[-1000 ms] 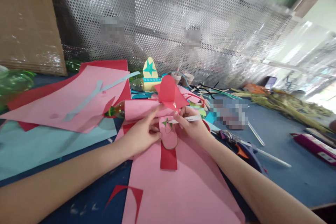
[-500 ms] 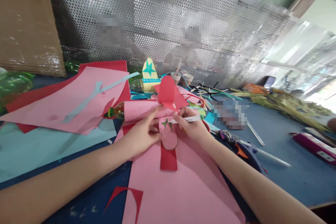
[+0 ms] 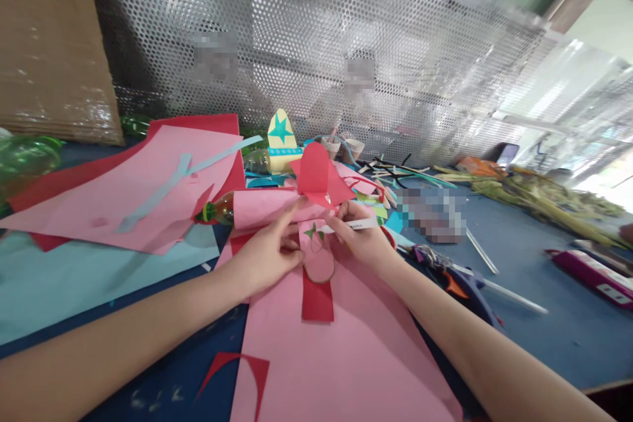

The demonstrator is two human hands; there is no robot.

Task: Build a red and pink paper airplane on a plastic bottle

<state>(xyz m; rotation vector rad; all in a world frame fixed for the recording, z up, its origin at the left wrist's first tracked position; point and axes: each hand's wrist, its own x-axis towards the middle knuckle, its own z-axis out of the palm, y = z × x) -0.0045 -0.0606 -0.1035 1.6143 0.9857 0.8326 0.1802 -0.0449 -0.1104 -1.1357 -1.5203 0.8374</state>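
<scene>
Two bare hands work at the pink rounded-end piece (image 3: 319, 265), and hardly anything has shifted over the past second: you are, I judge, holding a steady pose over detail. Taking that piece as the clock's centre, twelve pointing away from you, your left hand (image 3: 267, 254) comes in at nine; its index finger stretches out to the pink-wrapped bottle (image 3: 262, 206) at ten, while its thumb meets the piece's near-left edge (whether those fingers grip anything, I cannot tell). At two, your right hand (image 3: 364, 241) pinches a slim white printed stick (image 3: 357, 225) between thumb and fingers, its end close to the green star-like mark (image 3: 309, 233); whether they touch is unclear. A red rounded cutout (image 3: 314, 168) stands at twelve, a red strip (image 3: 317, 306) extends toward six, and a curved red scrap (image 3: 258, 367) lies at seven, partly over the large pink sheet (image 3: 356, 356).
</scene>
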